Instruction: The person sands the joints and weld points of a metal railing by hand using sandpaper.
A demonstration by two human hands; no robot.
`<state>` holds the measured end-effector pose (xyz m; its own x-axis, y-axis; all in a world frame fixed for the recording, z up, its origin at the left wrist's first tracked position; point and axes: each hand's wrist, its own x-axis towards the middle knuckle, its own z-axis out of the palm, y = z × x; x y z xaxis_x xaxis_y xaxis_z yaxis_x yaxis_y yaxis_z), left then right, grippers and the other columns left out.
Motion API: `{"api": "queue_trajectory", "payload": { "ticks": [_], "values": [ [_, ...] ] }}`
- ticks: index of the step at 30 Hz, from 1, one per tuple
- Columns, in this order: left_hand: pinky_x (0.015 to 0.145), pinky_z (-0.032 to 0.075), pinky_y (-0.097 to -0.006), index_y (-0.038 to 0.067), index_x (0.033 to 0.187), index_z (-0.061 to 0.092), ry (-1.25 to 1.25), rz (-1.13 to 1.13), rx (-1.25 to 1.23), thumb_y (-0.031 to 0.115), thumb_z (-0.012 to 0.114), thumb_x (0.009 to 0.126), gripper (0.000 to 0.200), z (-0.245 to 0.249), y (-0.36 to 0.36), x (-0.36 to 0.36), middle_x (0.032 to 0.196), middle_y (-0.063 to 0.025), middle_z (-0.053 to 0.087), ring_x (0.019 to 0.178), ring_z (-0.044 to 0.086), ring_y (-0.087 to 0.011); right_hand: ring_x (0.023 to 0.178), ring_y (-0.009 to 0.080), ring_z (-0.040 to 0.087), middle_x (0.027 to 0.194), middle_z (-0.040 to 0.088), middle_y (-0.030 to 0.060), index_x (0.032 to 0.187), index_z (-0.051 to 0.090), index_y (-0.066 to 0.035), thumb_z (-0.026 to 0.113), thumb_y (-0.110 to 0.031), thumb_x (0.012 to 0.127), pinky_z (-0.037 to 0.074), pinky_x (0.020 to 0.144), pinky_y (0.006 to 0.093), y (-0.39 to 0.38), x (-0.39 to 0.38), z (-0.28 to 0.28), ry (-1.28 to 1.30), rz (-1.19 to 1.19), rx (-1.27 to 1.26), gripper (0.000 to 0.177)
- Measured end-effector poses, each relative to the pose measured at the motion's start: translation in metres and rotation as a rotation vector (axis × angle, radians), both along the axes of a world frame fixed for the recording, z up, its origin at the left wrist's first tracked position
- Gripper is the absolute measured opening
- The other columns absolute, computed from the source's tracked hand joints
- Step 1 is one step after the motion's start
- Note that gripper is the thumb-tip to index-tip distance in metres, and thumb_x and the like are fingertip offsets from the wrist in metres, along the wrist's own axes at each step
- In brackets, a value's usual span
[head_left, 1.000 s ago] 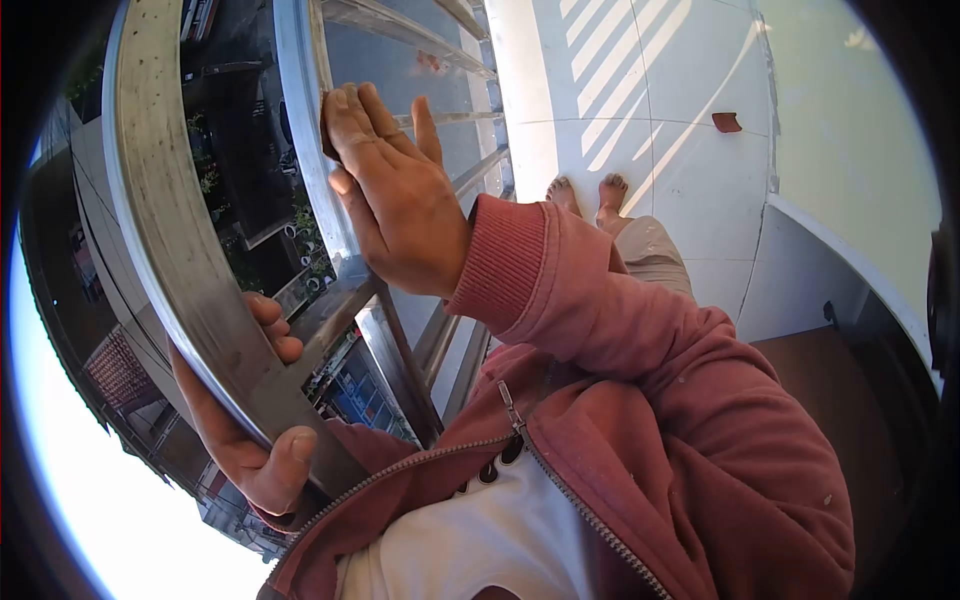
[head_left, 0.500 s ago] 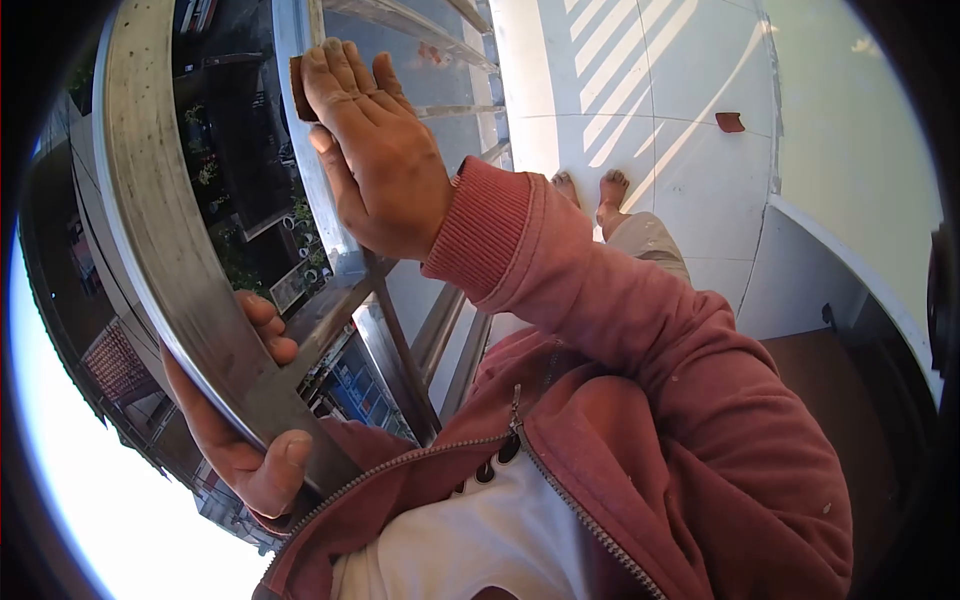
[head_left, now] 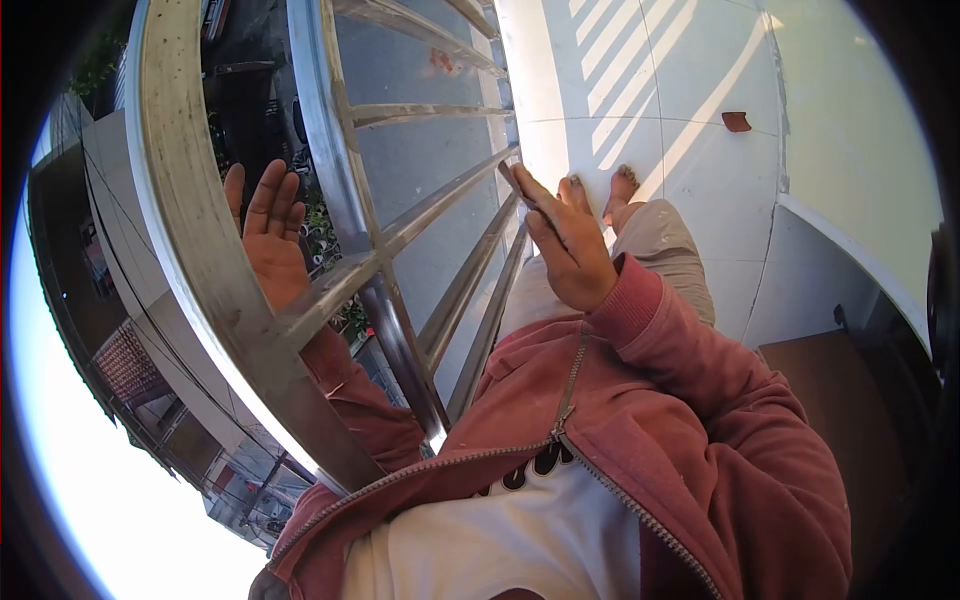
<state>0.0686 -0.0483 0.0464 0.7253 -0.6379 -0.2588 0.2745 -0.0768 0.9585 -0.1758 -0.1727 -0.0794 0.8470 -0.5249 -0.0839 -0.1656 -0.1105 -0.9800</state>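
Observation:
My left hand [head_left: 272, 235] is open on the outer side of the metal railing [head_left: 185, 180], palm showing and fingers spread, off the top rail. Part of its wrist passes behind the rail. Close to the thin railing bars, my right hand [head_left: 570, 250] has its fingers extended and pressed together. A thin brown piece of sandpaper [head_left: 509, 178] shows at its fingertips, mostly hidden by the hand. The top rail has a dull, speckled grey surface.
A reddish-brown folded piece [head_left: 736, 122] lies on the tiled floor [head_left: 700, 60]. My bare feet [head_left: 622, 185] stand beside the railing. A pale wall [head_left: 850, 110] rises at the right, above a brown surface [head_left: 820, 400]. Potted plants [head_left: 320, 230] and buildings appear beyond the railing.
My right hand has left the second rail and moved right and down toward the thin bars, with the sandpaper. My left hand has let go of the top rail and opened.

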Motion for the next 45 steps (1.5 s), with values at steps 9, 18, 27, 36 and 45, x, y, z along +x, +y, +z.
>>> {"api": "queue_trajectory", "payload": {
  "ticks": [9,18,27,36,45],
  "values": [
    [0.075,0.048,-0.0295,-0.006,0.129,0.036,-0.56,-0.303,0.433,0.018,0.071,0.071,0.071,0.003,-0.06,-0.021,0.113,-0.0181,0.051,0.093,0.056,-0.0181,0.12,0.0332,0.045,0.128,0.05,0.0146,0.133,0.041,-0.004,0.039,-0.015,0.095,0.023,0.105,0.0444,-0.012,-0.059,-0.039,0.137,-0.107,0.271,0.039],
    [0.053,0.042,-0.0214,-0.003,0.086,0.06,-0.769,-0.24,0.672,0.02,0.074,0.067,0.033,0.004,-0.102,0.002,0.069,-0.0037,0.06,0.058,0.054,-0.0077,0.085,0.023,0.055,0.097,0.06,0.0148,0.123,0.051,-0.002,0.043,-0.013,0.094,0.042,0.085,0.0316,-0.023,-0.038,-0.041,-0.046,-0.23,0.32,0.032],
    [0.068,0.04,-0.0226,-0.001,0.093,0.058,-0.306,-0.239,0.224,0.02,0.056,0.085,0.022,-0.03,-0.096,0.007,0.083,-0.0067,0.062,0.068,0.051,-0.0095,0.074,0.0217,0.055,0.087,0.056,0.0127,0.103,0.054,0.003,0.054,-0.002,0.084,0.044,0.068,0.0297,-0.032,0.075,0.022,-0.42,-0.145,-0.128,0.02],
    [0.068,0.045,-0.0219,-0.002,0.098,0.056,-0.04,-0.169,0.055,0.019,0.047,0.09,0.024,-0.041,-0.089,0.013,0.084,-0.0101,0.063,0.073,0.058,-0.0119,0.078,0.0204,0.066,0.085,0.065,0.0152,0.095,0.055,0.003,0.054,0.005,0.079,0.05,0.069,0.0257,-0.017,0.125,0.052,-0.46,-0.345,0.003,0.016],
    [0.077,0.048,-0.0309,-0.006,0.108,0.048,0.052,-0.206,0.047,0.027,0.045,0.091,0.037,-0.038,-0.089,0.007,0.088,-0.0163,0.061,0.084,0.061,-0.0233,0.072,0.03,0.064,0.081,0.064,0.0149,0.083,0.057,0.001,0.056,0.006,0.073,0.051,0.065,0.0328,-0.025,0.138,0.056,-0.481,-0.341,0.248,0.011]
  ]
}}
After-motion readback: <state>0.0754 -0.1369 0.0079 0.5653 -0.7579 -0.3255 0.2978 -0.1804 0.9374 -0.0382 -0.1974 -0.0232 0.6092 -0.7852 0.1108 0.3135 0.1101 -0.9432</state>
